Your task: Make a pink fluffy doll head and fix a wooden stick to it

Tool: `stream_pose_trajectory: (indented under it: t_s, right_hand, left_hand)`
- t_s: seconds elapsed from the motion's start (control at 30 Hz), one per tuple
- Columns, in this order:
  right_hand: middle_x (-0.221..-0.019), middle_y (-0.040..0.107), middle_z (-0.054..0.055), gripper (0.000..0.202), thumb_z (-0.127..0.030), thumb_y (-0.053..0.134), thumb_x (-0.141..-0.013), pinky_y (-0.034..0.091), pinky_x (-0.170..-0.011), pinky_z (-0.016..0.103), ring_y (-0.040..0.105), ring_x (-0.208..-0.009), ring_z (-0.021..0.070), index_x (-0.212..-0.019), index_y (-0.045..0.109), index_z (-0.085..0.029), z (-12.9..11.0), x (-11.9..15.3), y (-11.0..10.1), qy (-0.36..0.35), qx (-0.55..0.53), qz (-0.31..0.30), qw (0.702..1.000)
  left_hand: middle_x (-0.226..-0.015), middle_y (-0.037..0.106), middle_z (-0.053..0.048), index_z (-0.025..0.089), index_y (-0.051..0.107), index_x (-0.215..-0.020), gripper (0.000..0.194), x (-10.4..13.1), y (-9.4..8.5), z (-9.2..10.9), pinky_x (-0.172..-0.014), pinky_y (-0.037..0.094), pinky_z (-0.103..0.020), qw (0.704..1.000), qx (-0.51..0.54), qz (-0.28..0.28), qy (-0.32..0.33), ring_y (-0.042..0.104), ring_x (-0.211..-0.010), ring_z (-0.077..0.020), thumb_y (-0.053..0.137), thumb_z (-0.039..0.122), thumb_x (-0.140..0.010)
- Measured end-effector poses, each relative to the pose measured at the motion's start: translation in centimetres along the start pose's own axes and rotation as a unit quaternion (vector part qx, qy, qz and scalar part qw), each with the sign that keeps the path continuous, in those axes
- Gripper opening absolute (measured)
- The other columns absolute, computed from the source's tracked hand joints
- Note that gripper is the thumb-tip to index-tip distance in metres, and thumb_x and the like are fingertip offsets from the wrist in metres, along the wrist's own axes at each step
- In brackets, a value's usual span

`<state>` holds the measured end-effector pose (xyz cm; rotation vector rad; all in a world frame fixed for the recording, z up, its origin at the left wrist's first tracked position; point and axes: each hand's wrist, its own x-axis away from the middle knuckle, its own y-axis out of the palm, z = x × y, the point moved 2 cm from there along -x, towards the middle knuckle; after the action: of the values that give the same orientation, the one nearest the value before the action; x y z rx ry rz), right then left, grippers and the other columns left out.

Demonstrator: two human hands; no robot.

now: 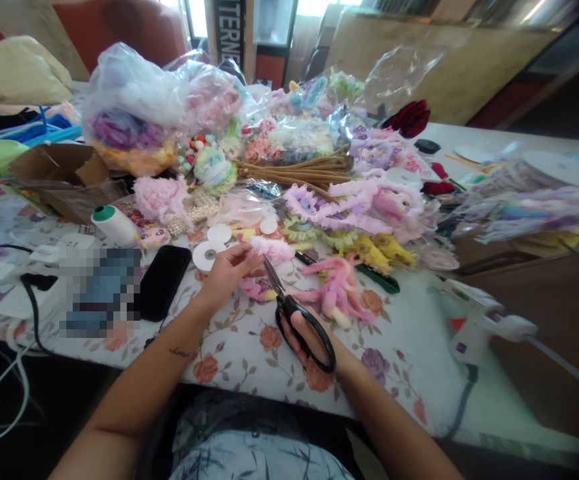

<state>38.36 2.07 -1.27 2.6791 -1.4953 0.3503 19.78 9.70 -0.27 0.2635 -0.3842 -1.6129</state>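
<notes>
My left hand (pixel 229 270) pinches a small fluffy pale-pink piece (pixel 273 248) above the table. My right hand (pixel 314 337) grips scissors (pixel 282 297) with large black handles, fingers through the loops. The blades point up and left, with their tips at the lower edge of the fluffy piece; whether they touch it I cannot tell. Just beyond my right hand lies a bundle of pink fuzzy strips (pixel 339 287) with pale-yellow ends. Beside my left hand, a white round disc (pixel 208 255) rests on the flowered tablecloth (pixel 239 340).
A black phone (pixel 163 283) lies to the left, near a thread cone (pixel 115 225) and white chargers with cables. A glue gun (pixel 476 317) stands at the right. Bagged yarn (pixel 134 113), brown sticks (pixel 294 172) and lilac ruffled trim (pixel 349 207) are heaped behind.
</notes>
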Motion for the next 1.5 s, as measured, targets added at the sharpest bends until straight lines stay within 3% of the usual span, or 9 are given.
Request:
stream_pose_trajectory:
  t_s: [0.47, 0.9, 1.2, 1.33, 1.43, 1.5]
  right_hand:
    - [-0.044, 0.039, -0.007, 0.065, -0.085, 0.041, -0.076, 0.027, -0.028, 0.018, 0.035, -0.029, 0.0053, -0.061, 0.040, -0.022, 0.5, -0.4, 0.1, 0.022, -0.018, 0.004, 1.000]
    - [-0.050, 0.042, -0.006, 0.062, -0.079, 0.039, -0.083, 0.026, -0.032, 0.019, 0.035, -0.034, 0.0053, -0.069, 0.047, -0.019, 0.5, -0.4, 0.1, -0.014, -0.055, -0.011, 0.998]
    - [-0.042, 0.038, -0.006, 0.066, -0.082, 0.037, -0.081, 0.025, -0.030, 0.019, 0.034, -0.030, 0.0052, -0.056, 0.041, -0.021, 0.6, -0.5, 0.4, -0.006, 0.000, 0.014, 1.000]
    - [-0.040, 0.037, -0.006, 0.069, -0.086, 0.035, -0.077, 0.024, -0.029, 0.020, 0.034, -0.029, 0.0063, -0.055, 0.041, -0.022, 0.2, -0.3, 0.7, -0.007, 0.013, 0.027, 1.000]
    - [-0.046, 0.038, -0.006, 0.067, -0.086, 0.042, -0.074, 0.025, -0.033, 0.022, 0.035, -0.034, 0.0070, -0.060, 0.044, -0.021, -0.5, 0.8, 0.0, -0.015, 0.048, 0.015, 0.999]
    - [-0.052, 0.039, -0.006, 0.062, -0.081, 0.057, -0.068, 0.027, -0.040, 0.023, 0.035, -0.042, 0.0079, -0.062, 0.045, -0.021, -1.0, 2.1, -1.4, -0.025, 0.103, 0.048, 0.993]
  left_hand:
    - [-0.074, 0.059, 0.002, 0.015, 0.069, -0.078, 0.024, 0.3, 0.2, 0.3, -0.072, 0.058, -0.027, 0.999, 0.029, -0.033, -0.025, 0.059, -0.069, -0.0103, 0.083, 0.030, -0.067]
    - [-0.075, 0.059, 0.003, 0.016, 0.068, -0.077, 0.027, 0.0, 0.1, -0.3, -0.076, 0.059, -0.030, 0.996, 0.079, -0.022, -0.040, 0.057, -0.066, -0.0073, 0.085, 0.032, -0.064]
    - [-0.077, 0.060, 0.002, 0.016, 0.069, -0.078, 0.026, 0.4, 0.2, 0.1, -0.078, 0.059, -0.031, 0.995, 0.082, -0.035, -0.041, 0.061, -0.072, -0.0104, 0.086, 0.030, -0.064]
    - [-0.078, 0.062, 0.002, 0.015, 0.070, -0.081, 0.028, 0.5, 0.6, 0.0, -0.071, 0.059, -0.028, 0.994, 0.081, -0.044, -0.060, 0.061, -0.069, -0.0100, 0.086, 0.029, -0.062]
    - [-0.076, 0.062, 0.002, 0.014, 0.069, -0.080, 0.028, 0.4, 0.5, 0.1, -0.065, 0.057, -0.023, 0.991, 0.111, -0.013, -0.075, 0.060, -0.067, -0.0087, 0.087, 0.025, -0.061]
    - [-0.074, 0.062, 0.003, 0.014, 0.068, -0.076, 0.026, 0.1, 0.1, 0.3, -0.065, 0.058, -0.024, 0.986, 0.143, 0.030, -0.075, 0.057, -0.062, -0.0067, 0.087, 0.021, -0.061]
